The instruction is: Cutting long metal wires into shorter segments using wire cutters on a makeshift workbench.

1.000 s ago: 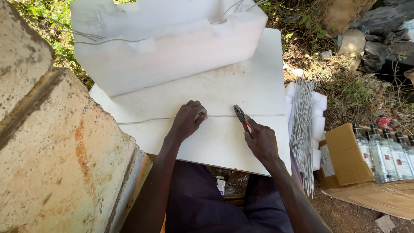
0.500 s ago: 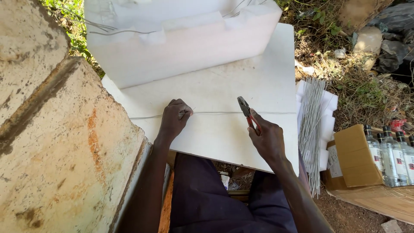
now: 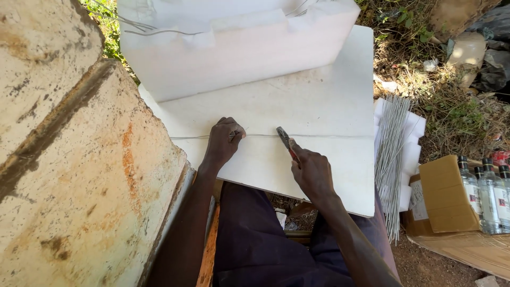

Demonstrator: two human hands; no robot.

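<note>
A flat white foam board [image 3: 319, 106] lies across my lap. A thin grey wire [image 3: 329, 136] runs across it from left to right. My left hand [image 3: 223, 142] pinches the wire and presses it to the board. My right hand [image 3: 313, 172] grips red-handled pliers [image 3: 286, 141], whose dark jaws meet the wire just right of my left hand.
A bulky white foam block [image 3: 239, 48] with loose wire on it stands at the board's far edge. A bundle of cut wire lengths [image 3: 392, 159] lies on white foam to the right. A cardboard box of clear bottles [image 3: 478, 196] sits beyond it. A rough stone wall [image 3: 69, 159] rises at my left.
The view has shifted slightly. Both hands stay on the wire, and the pliers' jaws have come closer to my left hand.
</note>
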